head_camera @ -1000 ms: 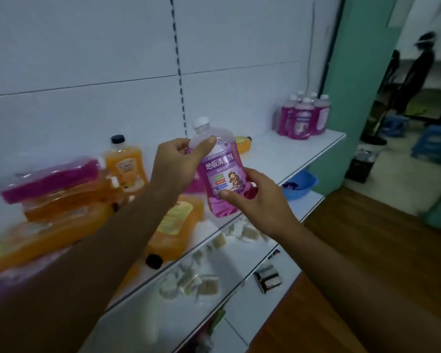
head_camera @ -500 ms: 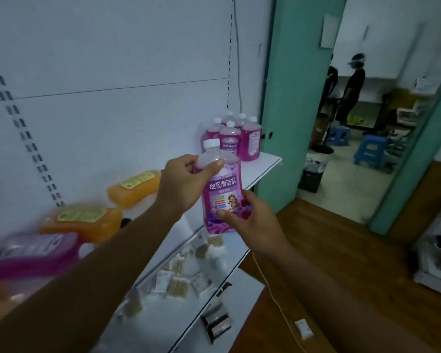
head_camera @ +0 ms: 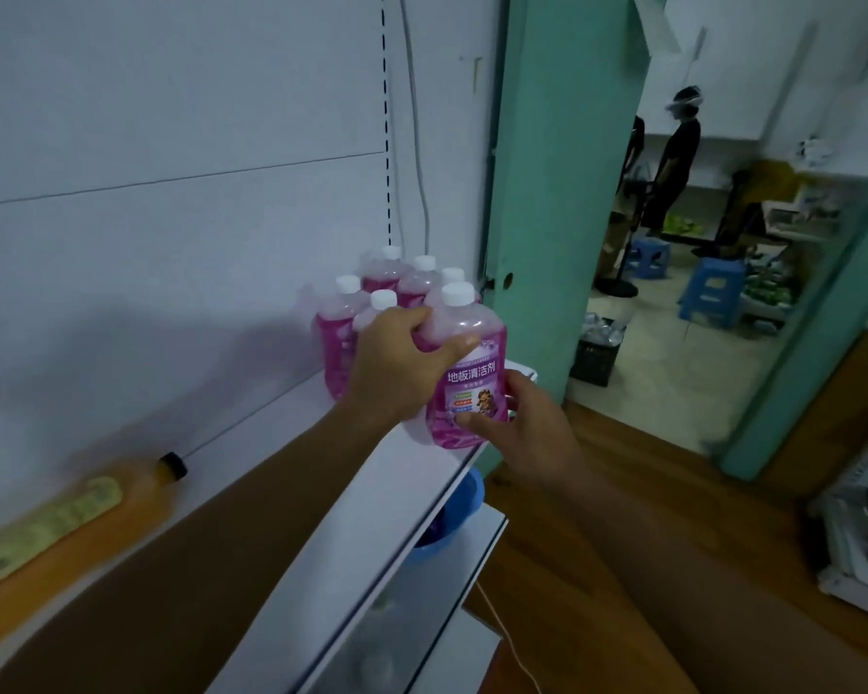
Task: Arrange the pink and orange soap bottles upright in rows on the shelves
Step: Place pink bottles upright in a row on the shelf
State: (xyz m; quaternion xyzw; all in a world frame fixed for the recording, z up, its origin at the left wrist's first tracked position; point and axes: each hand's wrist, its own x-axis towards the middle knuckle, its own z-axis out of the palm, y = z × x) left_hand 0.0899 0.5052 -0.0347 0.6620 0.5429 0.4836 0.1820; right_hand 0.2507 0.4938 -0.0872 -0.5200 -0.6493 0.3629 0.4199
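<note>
Orange soap bottle [head_camera: 71,523] lies on its side at the near end of the top shelf [head_camera: 362,498], black cap pointing away from the camera; it is not yet stood up. Below the shelf edge a blue bowl [head_camera: 452,513] sits on a lower shelf.

Further along, both hands are on one pink soap bottle [head_camera: 467,373], which stands upright at the front edge of the top shelf, label outward. Left hand [head_camera: 397,363] grips the bottle's shoulder, fingers curled behind it and thumb across the front. Right hand [head_camera: 527,428] holds the lower body, its fingers wrapped behind and thumb pressed to the label's lower edge. Whether the base is fully seated on the shelf cannot be told.

Immediately behind it stands a group of pink bottles [head_camera: 372,313], upright with white caps, close together against the back panel at the shelf's far end. The held bottle sits just beside this group.

Assessment: the pink row is partly built and this bottle appears to be joining it. At least the one orange bottle remains to be righted and placed. Beyond the green door frame [head_camera: 537,192], a person [head_camera: 677,157] stands in another room.
</note>
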